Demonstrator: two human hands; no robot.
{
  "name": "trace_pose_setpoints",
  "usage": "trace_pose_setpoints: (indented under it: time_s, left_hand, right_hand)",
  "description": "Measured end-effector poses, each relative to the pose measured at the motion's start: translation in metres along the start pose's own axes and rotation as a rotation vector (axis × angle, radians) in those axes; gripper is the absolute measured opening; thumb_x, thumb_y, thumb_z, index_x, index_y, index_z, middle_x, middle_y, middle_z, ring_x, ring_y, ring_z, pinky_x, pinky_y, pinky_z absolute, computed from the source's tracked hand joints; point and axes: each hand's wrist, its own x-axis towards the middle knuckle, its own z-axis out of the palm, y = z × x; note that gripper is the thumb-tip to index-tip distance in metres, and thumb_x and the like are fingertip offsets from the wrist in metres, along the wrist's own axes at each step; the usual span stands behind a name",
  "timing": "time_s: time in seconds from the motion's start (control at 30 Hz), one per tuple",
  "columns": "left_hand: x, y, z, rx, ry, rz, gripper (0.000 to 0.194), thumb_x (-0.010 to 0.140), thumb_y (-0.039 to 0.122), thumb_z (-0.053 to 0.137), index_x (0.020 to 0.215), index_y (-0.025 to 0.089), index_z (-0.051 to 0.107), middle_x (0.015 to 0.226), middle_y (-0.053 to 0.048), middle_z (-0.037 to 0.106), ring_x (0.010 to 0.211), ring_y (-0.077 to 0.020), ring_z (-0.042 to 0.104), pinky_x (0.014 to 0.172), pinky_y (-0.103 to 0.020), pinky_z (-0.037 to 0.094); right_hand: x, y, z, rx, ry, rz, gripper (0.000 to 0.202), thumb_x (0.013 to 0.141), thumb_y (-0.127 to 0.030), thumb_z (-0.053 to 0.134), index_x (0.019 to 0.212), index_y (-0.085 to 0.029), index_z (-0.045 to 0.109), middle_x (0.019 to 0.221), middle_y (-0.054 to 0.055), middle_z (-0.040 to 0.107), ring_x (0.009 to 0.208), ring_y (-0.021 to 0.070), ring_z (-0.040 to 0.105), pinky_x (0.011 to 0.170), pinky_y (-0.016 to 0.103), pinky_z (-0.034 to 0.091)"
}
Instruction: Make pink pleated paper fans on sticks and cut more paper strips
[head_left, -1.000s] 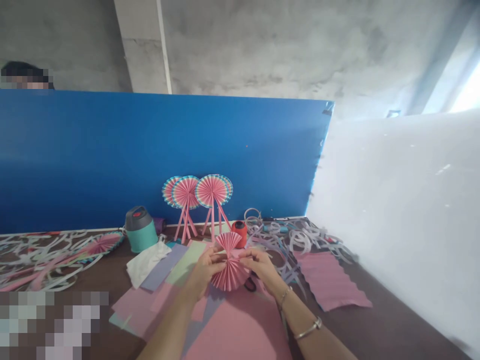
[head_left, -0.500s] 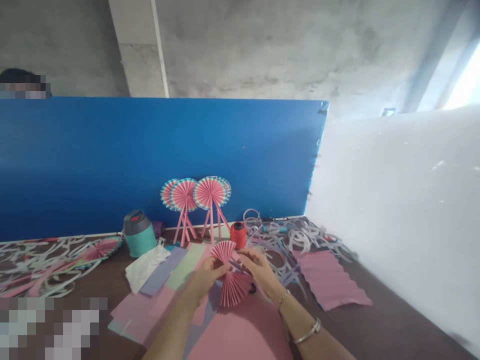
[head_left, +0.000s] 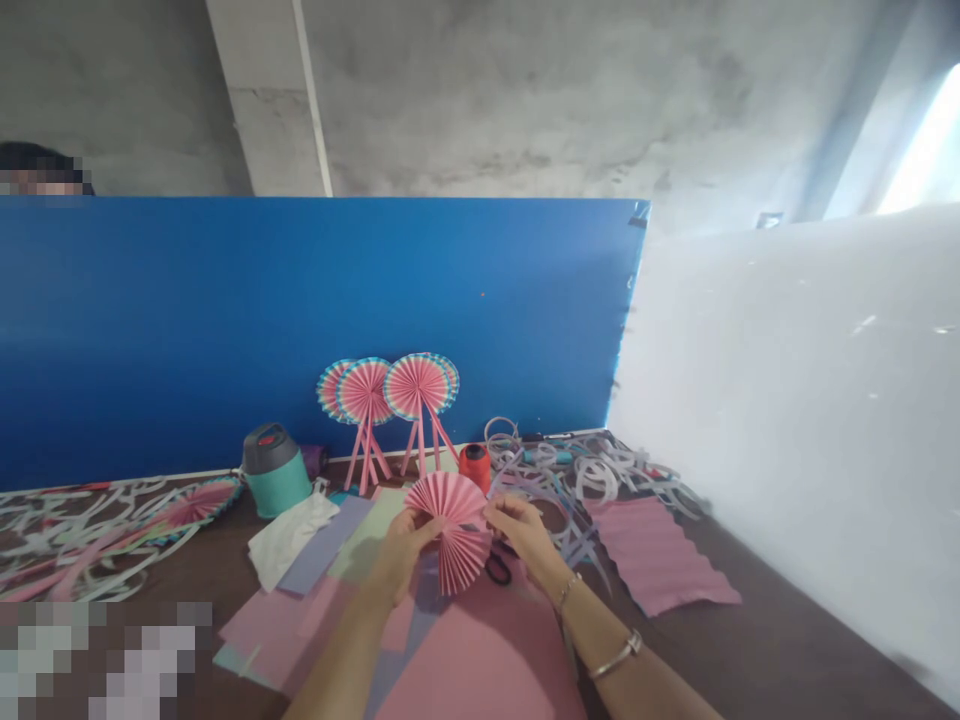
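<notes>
A pleated pink paper fan (head_left: 465, 562) is held up in front of me, its folds spread above and below a pinched middle. My left hand (head_left: 409, 540) grips it at the left, thumb over the centre. On the other side, the fingers of my right hand (head_left: 517, 525) are pinched at the right edge of the upper folds. Black scissor handles (head_left: 498, 569) show just below my right hand; the blades are hidden. Under both hands lie pink paper sheets (head_left: 480, 660), with lilac paper (head_left: 326, 545) and pale green paper (head_left: 371, 535) to the left.
Finished pink fans (head_left: 420, 387) on paper sticks lean against a blue partition (head_left: 225, 310). A red bottle (head_left: 475, 466) and a teal-and-grey container (head_left: 276, 480) stand behind the paper. Curled paper strips (head_left: 596, 480) and a creased pink sheet (head_left: 660, 555) lie right. A person's head shows beyond the partition.
The upper folds of the paper fan have spread wider toward the right, and the lower folds have swung left. My right hand has shifted slightly, and more of the scissor handles shows.
</notes>
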Motion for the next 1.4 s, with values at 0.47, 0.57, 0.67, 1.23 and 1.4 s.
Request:
trace_pose_setpoints:
  time_s: [0.47,0.57,0.67,1.23,1.4]
  left_hand:
    - [0.001,0.001,-0.001,-0.030,0.023,0.022,0.038,0.061,0.039,0.078,0.085,0.014,0.064,0.084,-0.007,0.069,0.075,-0.0187,0.065,0.071,-0.030,0.047]
    - [0.000,0.000,0.001,-0.052,0.023,0.016,0.036,0.061,0.039,0.079,0.081,0.013,0.064,0.083,-0.008,0.070,0.075,-0.0193,0.066,0.072,-0.031,0.048]
    - [-0.001,0.000,0.004,-0.081,0.016,0.009,0.034,0.063,0.039,0.078,0.080,0.013,0.064,0.082,-0.008,0.071,0.075,-0.0195,0.066,0.073,-0.031,0.049]
    - [-0.007,0.018,-0.002,0.112,-0.192,0.011,0.024,0.063,0.023,0.075,0.084,0.013,0.069,0.081,-0.009,0.073,0.077,-0.0229,0.067,0.076,-0.035,0.050]
    - [-0.005,0.016,-0.007,0.113,-0.179,0.020,0.024,0.064,0.024,0.076,0.083,0.012,0.069,0.081,-0.009,0.073,0.079,-0.0228,0.066,0.078,-0.035,0.050]
  right_hand:
    - [-0.006,-0.005,0.002,-0.009,-0.070,0.014,0.038,0.066,-0.053,0.068,0.066,-0.016,0.064,0.049,-0.004,0.049,0.045,0.0073,0.039,0.043,0.020,0.028]
    - [-0.009,-0.004,0.004,-0.045,-0.179,-0.030,0.036,0.069,-0.049,0.069,0.085,-0.016,0.069,0.066,0.000,0.062,0.056,0.0105,0.052,0.050,0.020,0.036]
    - [-0.010,-0.001,0.007,-0.107,-0.254,-0.084,0.040,0.063,-0.044,0.075,0.091,-0.016,0.071,0.086,0.006,0.070,0.077,0.0196,0.062,0.062,0.026,0.047]
    - [-0.009,-0.001,0.005,-0.192,-0.292,-0.026,0.022,0.065,-0.035,0.073,0.073,-0.015,0.070,0.065,0.000,0.066,0.059,0.0136,0.055,0.056,0.023,0.040]
    - [-0.007,0.000,0.004,-0.244,-0.242,-0.071,0.017,0.071,-0.030,0.066,0.080,-0.016,0.070,0.068,-0.001,0.064,0.054,0.0106,0.050,0.050,0.021,0.035]
